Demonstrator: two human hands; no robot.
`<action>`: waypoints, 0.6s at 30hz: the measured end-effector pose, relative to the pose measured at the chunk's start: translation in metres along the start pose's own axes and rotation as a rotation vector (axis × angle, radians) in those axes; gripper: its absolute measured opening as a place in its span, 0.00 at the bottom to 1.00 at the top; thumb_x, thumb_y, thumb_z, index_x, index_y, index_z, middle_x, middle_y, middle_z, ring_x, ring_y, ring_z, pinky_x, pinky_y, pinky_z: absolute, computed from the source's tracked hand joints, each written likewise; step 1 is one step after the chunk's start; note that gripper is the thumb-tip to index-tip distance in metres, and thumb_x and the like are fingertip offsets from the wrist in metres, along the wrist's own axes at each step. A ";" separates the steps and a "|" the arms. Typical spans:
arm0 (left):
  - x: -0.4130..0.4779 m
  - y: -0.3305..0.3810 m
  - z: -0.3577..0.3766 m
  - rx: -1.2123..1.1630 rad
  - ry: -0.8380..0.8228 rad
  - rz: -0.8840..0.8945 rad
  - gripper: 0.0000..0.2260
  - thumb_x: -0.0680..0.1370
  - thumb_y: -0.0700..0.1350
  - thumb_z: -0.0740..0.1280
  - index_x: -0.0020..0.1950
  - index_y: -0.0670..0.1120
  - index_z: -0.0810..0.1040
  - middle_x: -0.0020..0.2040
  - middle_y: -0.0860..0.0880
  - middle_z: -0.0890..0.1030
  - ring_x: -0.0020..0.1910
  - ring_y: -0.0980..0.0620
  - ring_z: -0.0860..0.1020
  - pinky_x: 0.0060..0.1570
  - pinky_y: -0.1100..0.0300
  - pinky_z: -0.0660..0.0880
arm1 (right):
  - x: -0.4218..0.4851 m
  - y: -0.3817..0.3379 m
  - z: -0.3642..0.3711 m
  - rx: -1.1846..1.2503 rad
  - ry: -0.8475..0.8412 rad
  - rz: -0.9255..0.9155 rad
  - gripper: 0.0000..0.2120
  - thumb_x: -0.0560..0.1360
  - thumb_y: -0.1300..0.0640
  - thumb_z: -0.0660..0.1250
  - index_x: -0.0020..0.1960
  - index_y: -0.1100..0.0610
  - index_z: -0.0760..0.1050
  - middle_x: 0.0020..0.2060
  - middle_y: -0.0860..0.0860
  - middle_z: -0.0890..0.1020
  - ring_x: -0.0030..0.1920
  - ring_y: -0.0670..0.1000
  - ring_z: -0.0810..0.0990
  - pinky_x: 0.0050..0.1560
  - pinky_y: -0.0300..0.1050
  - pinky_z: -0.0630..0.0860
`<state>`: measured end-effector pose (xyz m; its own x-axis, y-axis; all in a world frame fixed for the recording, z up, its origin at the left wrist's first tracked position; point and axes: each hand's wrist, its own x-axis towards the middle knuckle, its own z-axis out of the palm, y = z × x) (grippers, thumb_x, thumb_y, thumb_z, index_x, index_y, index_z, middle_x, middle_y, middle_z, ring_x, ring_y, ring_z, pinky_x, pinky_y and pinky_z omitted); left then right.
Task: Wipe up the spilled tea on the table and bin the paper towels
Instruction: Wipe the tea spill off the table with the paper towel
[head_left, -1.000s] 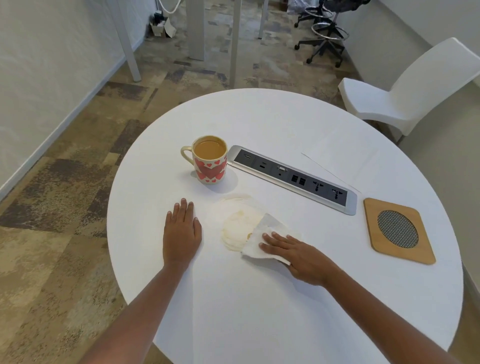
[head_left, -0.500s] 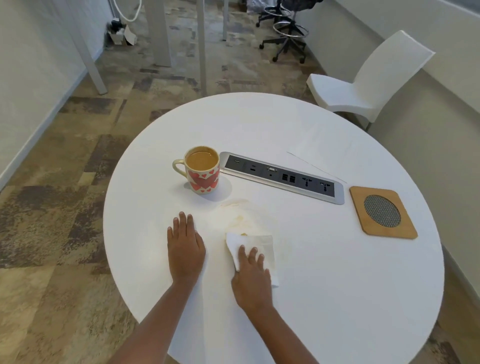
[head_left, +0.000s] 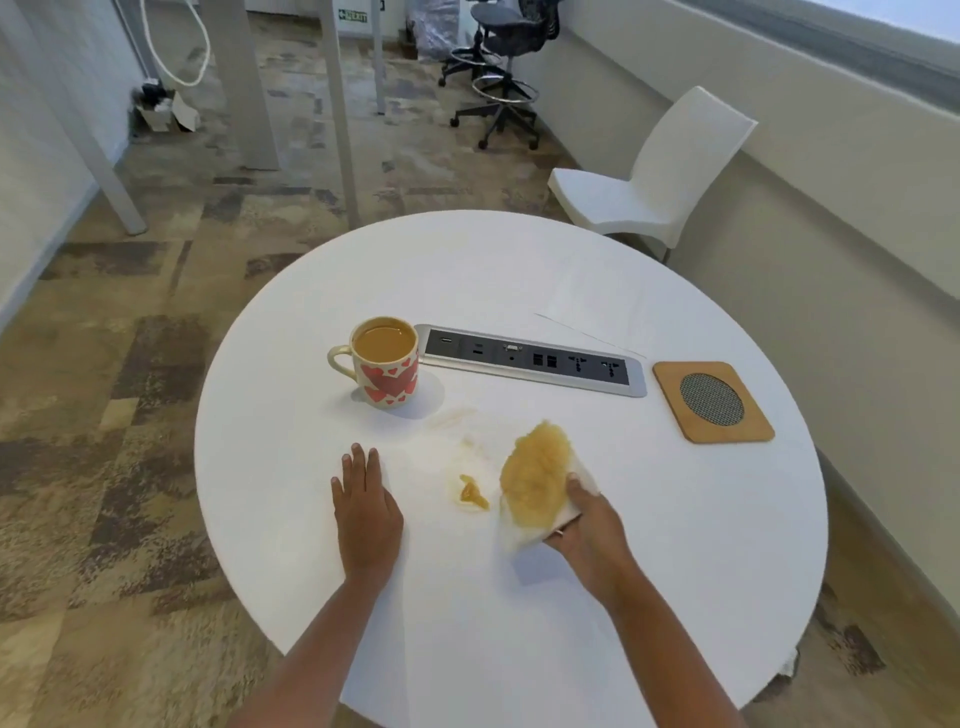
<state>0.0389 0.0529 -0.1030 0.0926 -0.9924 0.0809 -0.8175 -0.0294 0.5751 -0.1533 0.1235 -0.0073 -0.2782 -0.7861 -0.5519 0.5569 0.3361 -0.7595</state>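
My right hand (head_left: 584, 525) grips a paper towel (head_left: 535, 480) lifted off the round white table (head_left: 675, 545); its upturned face is soaked tea-brown. A small brown blob of tea (head_left: 471, 493) lies on the table just left of the towel, with faint smears (head_left: 452, 415) further back towards the mug. My left hand (head_left: 366, 506) rests flat on the table, fingers apart, holding nothing. No bin is in view.
A heart-patterned mug (head_left: 387, 364) full of tea stands behind the smears. A silver socket strip (head_left: 535, 360) is set into the table beside it, and a wooden coaster (head_left: 711, 401) lies to the right. A white chair (head_left: 654, 176) stands beyond the table.
My right hand has lifted the towel off the table and turned its wet brown side up, shifting right. A small tea blob now shows where it wiped. My left hand stayed put.
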 end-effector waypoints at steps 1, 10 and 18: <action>0.000 -0.001 -0.001 -0.017 -0.005 0.007 0.22 0.76 0.29 0.55 0.70 0.35 0.64 0.73 0.36 0.62 0.73 0.38 0.60 0.73 0.44 0.54 | -0.001 -0.002 -0.006 0.064 0.001 0.001 0.12 0.82 0.57 0.51 0.58 0.57 0.71 0.45 0.55 0.81 0.45 0.53 0.80 0.40 0.51 0.78; 0.000 0.019 -0.012 -0.184 -0.010 0.088 0.19 0.78 0.31 0.53 0.69 0.35 0.66 0.72 0.37 0.64 0.74 0.40 0.60 0.74 0.48 0.55 | -0.013 -0.011 -0.041 0.375 -0.039 -0.018 0.14 0.81 0.60 0.50 0.60 0.63 0.70 0.49 0.60 0.80 0.49 0.58 0.78 0.36 0.46 0.84; -0.010 0.087 -0.004 -0.364 -0.108 0.221 0.18 0.79 0.33 0.53 0.68 0.39 0.68 0.72 0.42 0.67 0.74 0.46 0.60 0.73 0.53 0.58 | -0.015 -0.026 -0.074 0.287 0.021 -0.091 0.14 0.79 0.65 0.51 0.60 0.58 0.71 0.47 0.57 0.84 0.44 0.58 0.84 0.36 0.51 0.83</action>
<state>-0.0314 0.0606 -0.0503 -0.1379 -0.9774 0.1599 -0.5560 0.2100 0.8042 -0.2214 0.1651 -0.0045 -0.3520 -0.7943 -0.4952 0.7264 0.1018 -0.6797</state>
